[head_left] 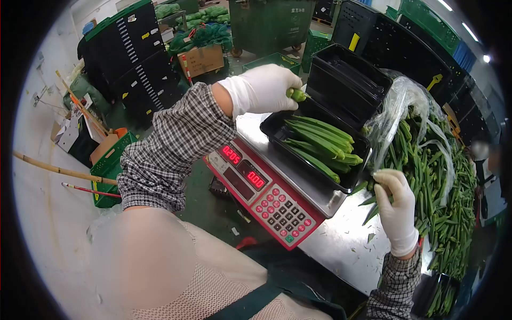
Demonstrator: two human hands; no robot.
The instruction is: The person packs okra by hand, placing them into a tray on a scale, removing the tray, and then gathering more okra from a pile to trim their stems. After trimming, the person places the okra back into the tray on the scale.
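Observation:
My left hand [265, 89], in a white glove, is closed on a green okra pod [296, 95] above the left end of a black tray [274, 140]. Several okra pods [320, 140] lie in that tray, which rests on the metal plate of a red scale [288, 213]. The scale's red display reads 0.205 and 0.00. To the right of the scale, my right hand [396, 208], also gloved, is beside the large okra pile [426, 176], its thumb and fingers bent towards each other. Whether anything is between its fingertips is too small to tell.
Empty black trays [346, 80] stand stacked behind the scale. A clear plastic bag [397, 106] partly covers the okra pile on the metal table [341, 250]. Black crates [125, 64], a green bin [269, 24] and a cardboard box [202, 61] are in the background.

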